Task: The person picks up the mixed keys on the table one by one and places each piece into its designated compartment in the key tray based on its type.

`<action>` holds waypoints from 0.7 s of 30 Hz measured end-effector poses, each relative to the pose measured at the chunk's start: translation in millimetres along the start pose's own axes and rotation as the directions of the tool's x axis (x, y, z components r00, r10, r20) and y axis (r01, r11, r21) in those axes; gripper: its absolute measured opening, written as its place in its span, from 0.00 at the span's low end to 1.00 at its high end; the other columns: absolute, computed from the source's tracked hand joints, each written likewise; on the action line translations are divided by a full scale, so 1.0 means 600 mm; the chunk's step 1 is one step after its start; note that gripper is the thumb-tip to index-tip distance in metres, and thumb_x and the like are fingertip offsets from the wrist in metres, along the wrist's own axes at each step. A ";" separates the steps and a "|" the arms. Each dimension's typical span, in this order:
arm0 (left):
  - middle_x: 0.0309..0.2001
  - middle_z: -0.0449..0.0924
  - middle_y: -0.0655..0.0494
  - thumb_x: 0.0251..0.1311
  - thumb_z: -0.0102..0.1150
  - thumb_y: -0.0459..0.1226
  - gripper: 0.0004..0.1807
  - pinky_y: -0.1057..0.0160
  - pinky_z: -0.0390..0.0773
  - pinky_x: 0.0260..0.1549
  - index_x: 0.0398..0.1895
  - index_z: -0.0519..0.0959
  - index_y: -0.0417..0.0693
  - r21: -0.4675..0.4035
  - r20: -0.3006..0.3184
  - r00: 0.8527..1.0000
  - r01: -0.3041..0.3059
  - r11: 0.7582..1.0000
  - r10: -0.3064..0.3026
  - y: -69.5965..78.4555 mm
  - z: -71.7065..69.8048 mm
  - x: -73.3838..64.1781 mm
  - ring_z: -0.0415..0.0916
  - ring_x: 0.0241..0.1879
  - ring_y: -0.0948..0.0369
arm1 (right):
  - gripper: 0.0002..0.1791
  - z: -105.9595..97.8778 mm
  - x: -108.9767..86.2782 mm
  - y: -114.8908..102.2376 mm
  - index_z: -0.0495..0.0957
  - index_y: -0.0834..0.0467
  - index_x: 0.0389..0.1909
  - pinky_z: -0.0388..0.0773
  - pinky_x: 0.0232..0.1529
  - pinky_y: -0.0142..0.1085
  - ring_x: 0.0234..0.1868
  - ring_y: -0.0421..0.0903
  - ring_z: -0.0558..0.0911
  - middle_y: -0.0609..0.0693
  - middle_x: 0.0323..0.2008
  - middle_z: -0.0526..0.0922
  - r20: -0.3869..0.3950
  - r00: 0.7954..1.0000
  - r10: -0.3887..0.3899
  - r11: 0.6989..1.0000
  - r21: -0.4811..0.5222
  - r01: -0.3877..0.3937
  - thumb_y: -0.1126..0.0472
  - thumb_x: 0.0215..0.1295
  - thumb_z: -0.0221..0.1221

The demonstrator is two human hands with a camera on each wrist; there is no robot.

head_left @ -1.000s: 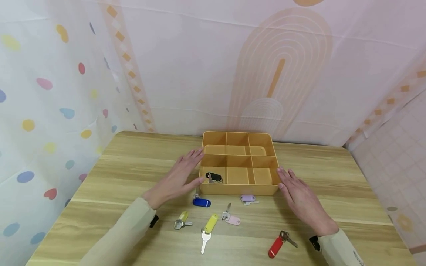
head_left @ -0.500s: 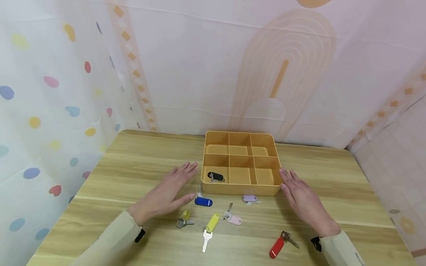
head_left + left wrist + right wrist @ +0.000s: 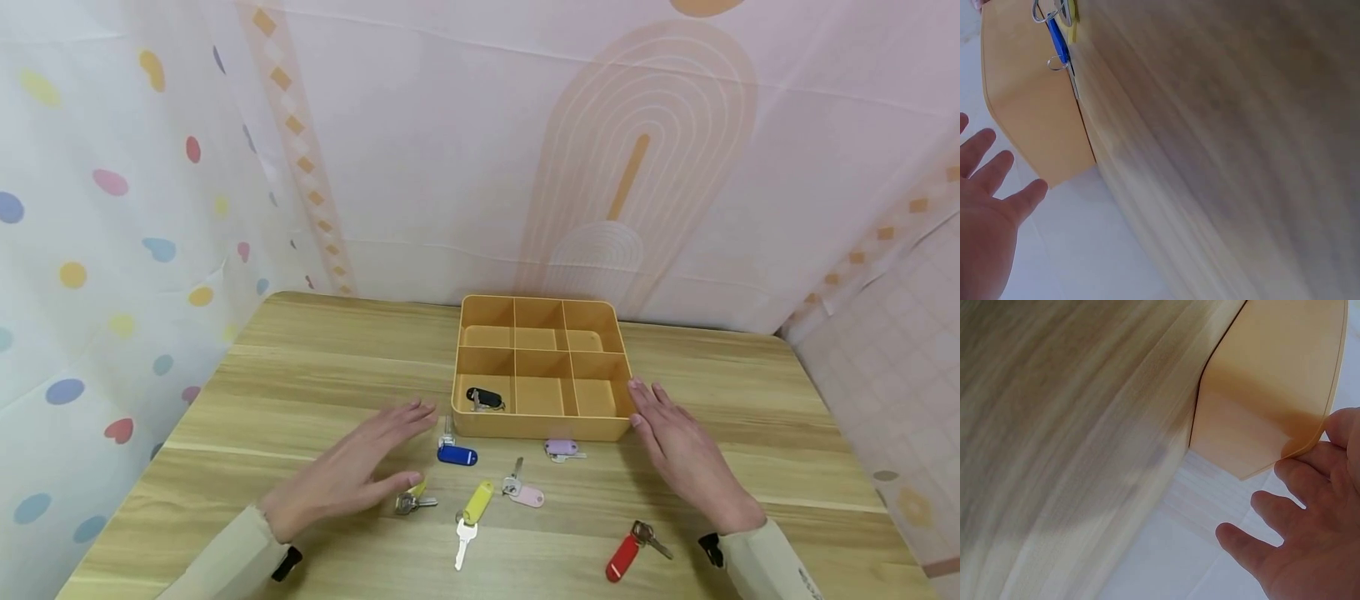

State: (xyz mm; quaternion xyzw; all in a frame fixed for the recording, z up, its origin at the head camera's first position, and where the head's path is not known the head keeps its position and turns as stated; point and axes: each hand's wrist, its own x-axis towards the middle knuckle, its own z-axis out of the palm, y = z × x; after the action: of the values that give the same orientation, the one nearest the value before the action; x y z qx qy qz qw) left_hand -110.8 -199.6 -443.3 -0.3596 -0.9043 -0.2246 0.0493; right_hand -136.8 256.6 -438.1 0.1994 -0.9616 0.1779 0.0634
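Observation:
An orange box with several compartments stands at the back of the table. In its front left compartment lies a key with a black tag. My right hand has its fingers straight, fingertips at the box's right wall; the right wrist view shows them at the rim. Left of the box, apart from it, my left hand hovers with extended fingers and holds nothing. Beneath its thumb lies a key with a yellow tag, partly hidden. A key with a blue tag lies just right of that hand.
Before the box lie keys with a purple tag, a pink tag and a second yellow tag. Nearer the right arm is a key with a red tag. A patterned cloth hangs behind the wooden table.
My left hand has drawn away from the box's left wall, toward me and to the left, over the yellow-tagged key. The right hand has stayed at the box.

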 end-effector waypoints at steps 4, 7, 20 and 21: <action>0.76 0.65 0.44 0.68 0.64 0.48 0.37 0.39 0.64 0.69 0.77 0.67 0.45 -0.018 0.002 1.000 0.001 1.000 -0.001 0.000 0.001 -0.012 0.63 0.74 0.44 | 0.29 0.000 0.000 0.000 0.61 0.66 0.77 0.64 0.69 0.66 0.76 0.65 0.63 0.61 0.77 0.63 -0.001 1.000 0.000 1.000 0.005 0.000 0.54 0.85 0.45; 0.74 0.69 0.45 0.67 0.66 0.47 0.36 0.40 0.68 0.67 0.75 0.70 0.45 -0.054 0.013 1.000 0.010 0.998 -0.009 -0.002 0.002 -0.017 0.67 0.72 0.46 | 0.29 0.000 0.000 0.000 0.61 0.66 0.77 0.64 0.69 0.66 0.76 0.65 0.63 0.61 0.77 0.63 0.000 1.000 0.000 1.000 0.005 0.000 0.54 0.85 0.45; 0.59 0.83 0.60 0.71 0.65 0.45 0.19 0.47 0.80 0.58 0.61 0.82 0.50 -0.205 0.113 0.993 -0.009 0.979 0.033 -0.010 0.008 -0.027 0.80 0.58 0.57 | 0.29 0.002 0.000 0.002 0.62 0.66 0.77 0.64 0.69 0.66 0.76 0.65 0.63 0.61 0.77 0.63 -0.002 1.000 0.001 1.000 0.000 -0.001 0.54 0.85 0.45; 0.59 0.83 0.61 0.71 0.65 0.45 0.19 0.48 0.81 0.57 0.61 0.83 0.51 -0.217 0.122 0.992 0.000 0.976 0.027 -0.010 0.008 -0.027 0.80 0.58 0.58 | 0.29 0.002 0.000 0.002 0.62 0.66 0.77 0.64 0.69 0.66 0.76 0.65 0.63 0.61 0.77 0.63 -0.003 1.000 0.001 1.000 -0.001 -0.001 0.54 0.85 0.45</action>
State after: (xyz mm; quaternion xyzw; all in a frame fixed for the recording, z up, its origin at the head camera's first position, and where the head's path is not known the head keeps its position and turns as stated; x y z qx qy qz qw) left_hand -102.7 -211.5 -453.8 -0.3825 -0.8733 -0.2985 -0.0451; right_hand -137.4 257.2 -439.7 0.1987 -0.9617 0.1776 0.0648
